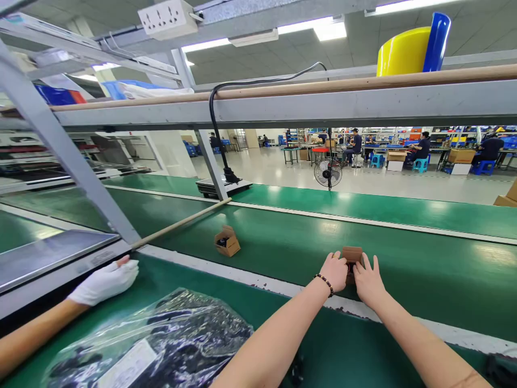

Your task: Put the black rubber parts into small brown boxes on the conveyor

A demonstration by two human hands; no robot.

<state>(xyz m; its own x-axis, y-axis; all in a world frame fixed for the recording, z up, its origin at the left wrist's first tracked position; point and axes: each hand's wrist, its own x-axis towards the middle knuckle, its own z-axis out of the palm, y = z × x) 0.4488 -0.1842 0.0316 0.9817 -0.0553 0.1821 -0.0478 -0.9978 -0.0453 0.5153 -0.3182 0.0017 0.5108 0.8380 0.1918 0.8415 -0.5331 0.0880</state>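
My left hand (334,271) and my right hand (368,281) both hold a small open cardboard box (351,257) that rests on the green conveyor belt (404,258). The left hand, with a bead bracelet on its wrist, grips the box's left side. My right hand lies flat against the box's right side with its fingers spread. Something dark and red shows inside the box between the hands. A second small open cardboard box (227,241) sits further left on the belt, apart from both hands.
A co-worker's white-gloved hand (105,281) rests at the left on the near bench. A clear plastic bag of black parts (161,339) lies in front of me. A wooden rod (181,222) crosses the belt. A grey metal frame (60,145), a fan (328,172) and distant seated workers are beyond.
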